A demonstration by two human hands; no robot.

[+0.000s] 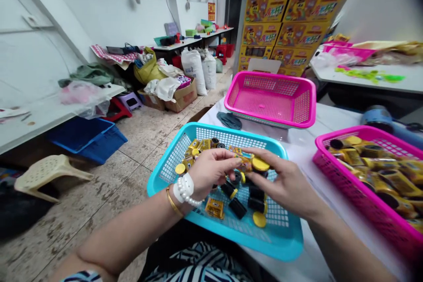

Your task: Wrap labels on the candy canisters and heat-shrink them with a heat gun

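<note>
Over a blue plastic basket [280,249], my left hand [213,169] pinches the near end of a small yellow printed packet [245,163]. My right hand [287,183] is closed around a small container with a round yellow lid [260,164], close beside the packet; its body is mostly hidden by the fingers. Beneath both hands lie several black cylinders [237,208], some with yellow ends. A loose yellow cap [259,219] and an orange-yellow packet [214,208] rest at the basket's near side. More yellow packets [205,144] are heaped at its far left.
An empty pink basket [271,116] stands behind the blue one. On the right, another pink basket [350,176] is full of yellow-wrapped tubes, with a blue device [378,116] behind it. Stacked yellow cartons [264,9] rise at the back. A cream stool [49,176] stands left.
</note>
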